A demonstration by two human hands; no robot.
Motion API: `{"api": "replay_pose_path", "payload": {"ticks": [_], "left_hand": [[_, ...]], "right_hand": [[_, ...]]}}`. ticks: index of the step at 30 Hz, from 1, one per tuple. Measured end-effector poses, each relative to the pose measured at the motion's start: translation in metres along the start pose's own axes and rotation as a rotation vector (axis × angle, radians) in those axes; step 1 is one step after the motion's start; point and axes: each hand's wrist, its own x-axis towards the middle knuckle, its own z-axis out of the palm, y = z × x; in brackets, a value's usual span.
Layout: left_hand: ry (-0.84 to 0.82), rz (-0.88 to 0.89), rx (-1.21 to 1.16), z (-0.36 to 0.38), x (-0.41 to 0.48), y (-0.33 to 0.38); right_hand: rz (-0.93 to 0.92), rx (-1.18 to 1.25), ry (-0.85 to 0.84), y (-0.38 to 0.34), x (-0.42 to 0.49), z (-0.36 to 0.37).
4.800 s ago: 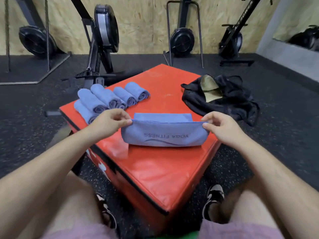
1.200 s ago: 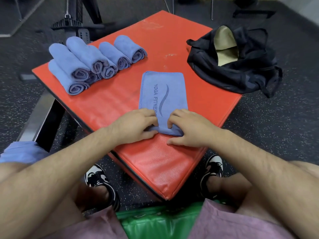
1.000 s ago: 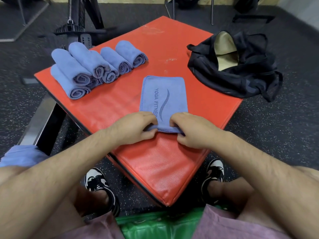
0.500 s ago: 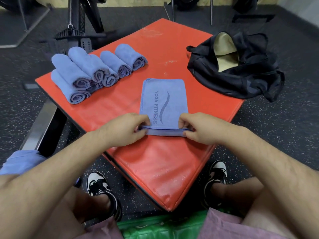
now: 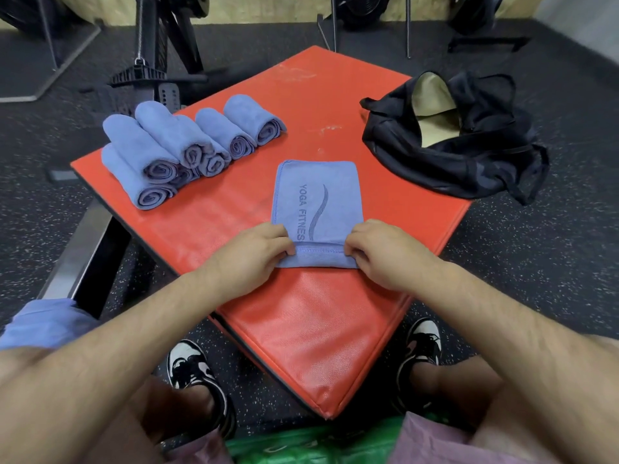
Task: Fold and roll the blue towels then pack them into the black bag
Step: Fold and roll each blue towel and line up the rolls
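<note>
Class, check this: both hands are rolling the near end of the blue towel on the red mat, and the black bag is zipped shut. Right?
No: the head view shows the black bag lying open, its tan lining visible. The rest holds.

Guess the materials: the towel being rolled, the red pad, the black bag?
The towel: likely microfibre, matte, fine nap, stitched hem. The red pad: probably vinyl-coated fabric, slight sheen over a woven grain. The black bag: thin limp synthetic, maybe nylon; it slumps and creases.
</note>
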Motion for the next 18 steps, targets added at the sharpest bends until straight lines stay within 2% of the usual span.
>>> {"api": "replay_pose_path", "payload": {"ticks": [7,11,15,18], "left_hand": [[-0.114,0.02,0.002,-0.007,-0.003,-0.009],[-0.101,-0.074,-0.128,-0.008,0.001,-0.012],[-0.172,-0.266,-0.307,-0.017,0.004,-0.011],[-0.174,-0.283,-0.345,-0.017,0.007,-0.012]], "right_hand": [[0.008,0.016,-0.116,0.005,-0.002,-0.003],[0.076,0.07,-0.116,0.008,0.003,-0.005],[0.17,0.263,-0.173,0.01,0.003,-0.015],[0.157,0.292,-0.165,0.011,0.003,-0.018]]}}
